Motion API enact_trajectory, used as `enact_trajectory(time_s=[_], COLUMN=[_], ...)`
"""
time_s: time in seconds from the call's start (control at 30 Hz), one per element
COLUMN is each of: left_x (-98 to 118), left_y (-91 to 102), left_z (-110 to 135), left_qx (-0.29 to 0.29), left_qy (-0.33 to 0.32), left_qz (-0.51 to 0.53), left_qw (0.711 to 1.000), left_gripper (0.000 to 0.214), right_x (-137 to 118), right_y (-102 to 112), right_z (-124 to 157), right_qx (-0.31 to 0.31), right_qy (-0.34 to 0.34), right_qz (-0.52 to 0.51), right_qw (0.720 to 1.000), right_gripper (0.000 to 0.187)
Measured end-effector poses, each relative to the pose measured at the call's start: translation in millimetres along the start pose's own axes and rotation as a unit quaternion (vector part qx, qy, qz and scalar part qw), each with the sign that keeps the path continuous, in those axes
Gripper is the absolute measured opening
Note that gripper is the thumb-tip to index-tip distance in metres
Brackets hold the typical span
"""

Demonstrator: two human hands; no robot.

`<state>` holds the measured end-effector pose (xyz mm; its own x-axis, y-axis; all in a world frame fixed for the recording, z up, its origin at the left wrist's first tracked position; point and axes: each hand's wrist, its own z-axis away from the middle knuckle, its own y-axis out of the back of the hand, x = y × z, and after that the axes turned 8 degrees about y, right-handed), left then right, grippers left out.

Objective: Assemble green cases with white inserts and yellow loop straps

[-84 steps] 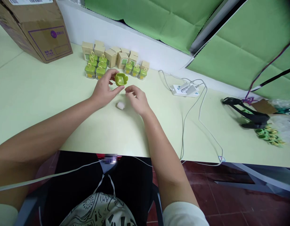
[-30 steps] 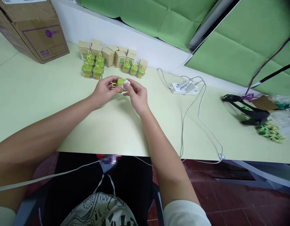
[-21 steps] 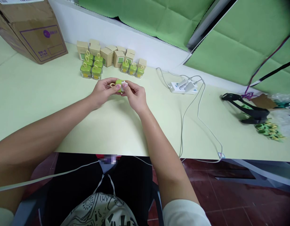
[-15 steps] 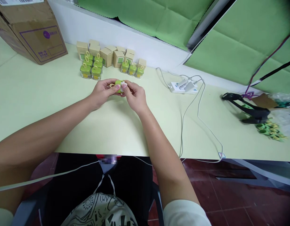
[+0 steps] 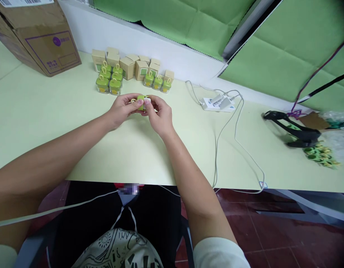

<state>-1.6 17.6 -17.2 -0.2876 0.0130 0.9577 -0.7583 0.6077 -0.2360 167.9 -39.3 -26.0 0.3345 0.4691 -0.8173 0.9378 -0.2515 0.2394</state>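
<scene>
Both my hands meet above the pale green table (image 5: 138, 149) and grip one small green box with a yellow loop (image 5: 140, 100). My left hand (image 5: 122, 108) pinches its left side, next to the loop. My right hand (image 5: 160, 116) presses a small white piece against its right side; my fingers hide most of that piece. Behind my hands stands a cluster of several finished green boxes (image 5: 109, 80) and several small tan cartons (image 5: 133, 65).
A large cardboard box (image 5: 35, 33) stands at the far left. A white power strip (image 5: 218, 105) with cables trailing over the front edge lies to the right. Further right are a black tool (image 5: 296, 131) and a heap of green parts (image 5: 319, 154).
Earlier my left hand held the open green piece while a white piece lay on the table. My right hand picked the white piece up and pressed it into the green one; since then barely any movement.
</scene>
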Motion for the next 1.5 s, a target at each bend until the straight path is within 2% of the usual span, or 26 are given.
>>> enact_trajectory(time_s=[0.2, 0.33, 0.5, 0.63, 0.8, 0.97, 1.03, 1.13, 1.27, 1.43, 1.5], left_x=[1, 2, -1, -1, 0, 1, 1, 2, 2, -1, -2], left_y=[2.6, 0.8, 2.7, 5.9, 5.7, 5.8, 6.3, 6.9, 7.4, 9.1, 9.8], left_z=[-1, 0, -2, -4, -4, -3, -2, -2, -2, -3, -3], left_qx=[0.013, 0.034, 0.039, 0.056, 0.038, 0.042, 0.04, 0.036, 0.04, 0.024, 0.028], left_qy=[0.018, 0.033, 0.032, 0.029, 0.027, 0.027, 0.029, 0.033, 0.029, 0.023, 0.018], left_qz=[0.021, 0.019, 0.024, 0.023, 0.036, 0.033, 0.032, 0.032, 0.026, 0.032, 0.036], left_qw=[1.0, 0.999, 0.998, 0.998, 0.998, 0.998, 0.998, 0.998, 0.998, 0.999, 0.999], left_gripper=[0.052, 0.042, 0.043, 0.04, 0.042, 0.046, 0.045, 0.045, 0.046, 0.054, 0.056], right_x=[16, 16, 16, 23, 22, 32, 35, 37, 38, 37, 39], right_y=[7, 12, 12, 13, 7, 14, 15, 14, 14, 12, 13], right_z=[-9, -8, -4, -5, -5, -8, -8, -7, -6, -6, -7], right_qx=[-0.005, 0.036, 0.035, 0.07, 0.027, 0.13, 0.12, 0.068, 0.088, 0.049, 0.067], right_qy=[-0.039, -0.046, -0.018, -0.029, -0.055, -0.062, -0.056, -0.028, -0.027, 0.0, -0.02], right_qz=[-0.065, -0.036, 0.026, 0.04, -0.017, 0.019, 0.002, -0.007, 0.036, 0.008, 0.017], right_qw=[0.997, 0.998, 0.999, 0.996, 0.998, 0.989, 0.991, 0.997, 0.995, 0.999, 0.997], right_gripper=[0.079, 0.077, 0.072, 0.072, 0.069, 0.058, 0.057, 0.065, 0.065, 0.063, 0.059])
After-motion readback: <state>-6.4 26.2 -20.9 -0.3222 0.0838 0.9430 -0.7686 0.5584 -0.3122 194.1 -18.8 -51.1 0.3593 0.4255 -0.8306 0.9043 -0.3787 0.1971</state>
